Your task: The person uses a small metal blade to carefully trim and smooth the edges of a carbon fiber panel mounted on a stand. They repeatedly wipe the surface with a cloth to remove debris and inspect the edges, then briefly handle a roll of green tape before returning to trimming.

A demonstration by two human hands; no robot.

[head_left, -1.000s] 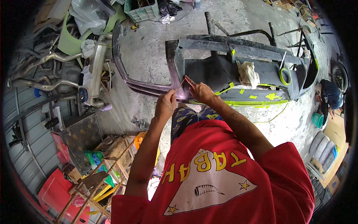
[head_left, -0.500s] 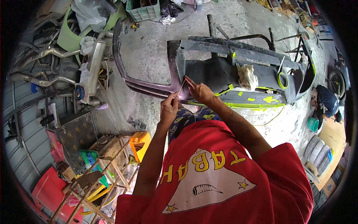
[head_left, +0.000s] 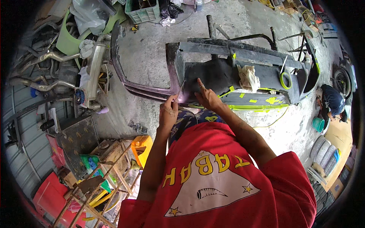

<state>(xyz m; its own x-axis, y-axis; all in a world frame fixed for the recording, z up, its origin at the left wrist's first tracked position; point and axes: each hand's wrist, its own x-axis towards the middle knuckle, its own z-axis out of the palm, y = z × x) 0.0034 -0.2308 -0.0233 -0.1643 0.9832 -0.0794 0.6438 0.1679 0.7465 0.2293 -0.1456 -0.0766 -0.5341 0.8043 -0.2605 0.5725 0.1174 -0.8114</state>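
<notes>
A black car bumper [head_left: 211,74] lies in front of me, with green masking tape along its near edge and purplish paint on its left part. My left hand [head_left: 168,114] pinches a thin pale stick [head_left: 180,91] at the bumper's corner, its tip pointing up and away from me. To the right of it, my right hand [head_left: 207,97] is over the black panel with its index finger stretched out and nothing visible in it. Whether that fingertip touches the panel I cannot tell.
On the bumper rest a crumpled cloth [head_left: 249,79] and a roll of green tape [head_left: 285,80]. Exhaust pipes [head_left: 57,83] are piled at left; a wooden frame [head_left: 97,178] and yellow container [head_left: 141,150] stand near-left. A co-worker [head_left: 333,100] crouches at far right beside a teal bucket [head_left: 318,124].
My right hand has moved right, away from the stick's upper end, and its index finger is now off the stick. My left hand keeps the stick, which now points more steeply away from me.
</notes>
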